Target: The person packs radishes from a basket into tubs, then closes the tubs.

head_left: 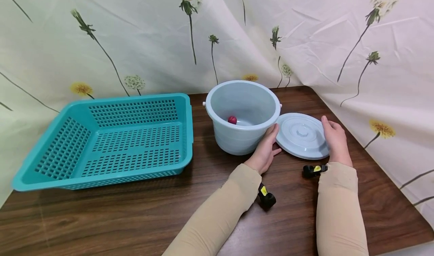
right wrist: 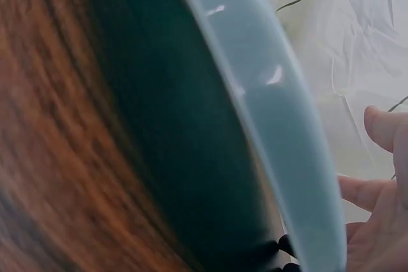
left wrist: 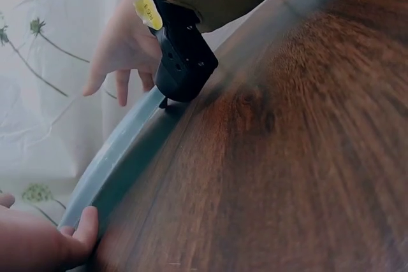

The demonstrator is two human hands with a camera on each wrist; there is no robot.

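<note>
The round light-blue lid [head_left: 301, 135] with a small centre knob is at the right of the table. Close to its left rim, beside the bucket, is my left hand [head_left: 266, 150], fingers extended. At the lid's right rim is my right hand [head_left: 336, 143], with its thumb spread away from the fingers. The right wrist view shows fingers [right wrist: 363, 192] against the lid's edge [right wrist: 280, 113]; the underside there is dark. A light-blue bucket [head_left: 234, 135] stands upright left of the lid. Inside it lies a small dark-red ball-like thing [head_left: 232, 120].
A teal perforated plastic basket [head_left: 188, 135] occupies the left side of the wooden table [head_left: 135, 214]. Behind and to the right hangs a flower-printed white cloth [head_left: 149, 29]. Black camera mounts [head_left: 266, 198] project from both wrists.
</note>
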